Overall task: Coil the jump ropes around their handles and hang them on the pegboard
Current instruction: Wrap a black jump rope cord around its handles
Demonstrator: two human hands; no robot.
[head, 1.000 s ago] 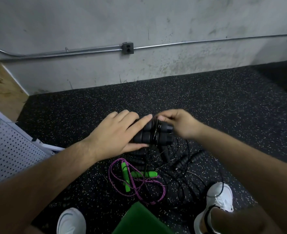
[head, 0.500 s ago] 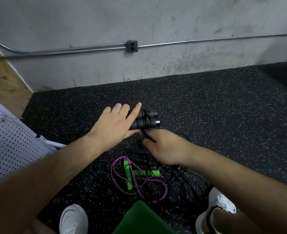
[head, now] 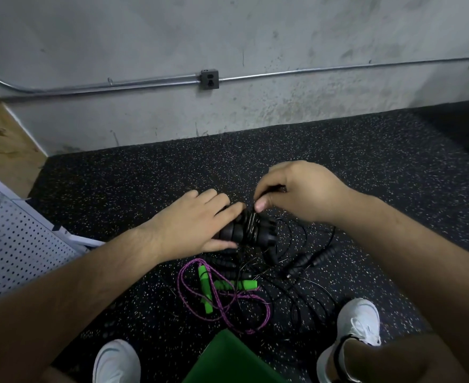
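Note:
My left hand [head: 197, 222] grips a pair of black ribbed jump rope handles [head: 252, 233] held side by side, with thin black cord wound round their middle. My right hand [head: 297, 192] is just above the handles' right end and pinches the thin black cord [head: 255, 214] between thumb and fingers. Loose black cord [head: 302, 288] trails down to the floor. Another pair of black handles [head: 310, 258] lies on the floor below. A purple rope with green handles [head: 222, 288] lies in a loose tangle nearer my feet. The white pegboard [head: 15, 244] leans at the left edge.
The floor is black speckled rubber [head: 366, 161] running up to a grey concrete wall with a conduit and an outlet box [head: 209, 78]. My two white shoes [head: 357, 324] flank a green object [head: 233, 360] at the bottom. A wooden panel [head: 1, 139] stands far left.
My right hand rose from below the handles to above their right end, bringing the cord over them. The left hand kept its hold on the handles.

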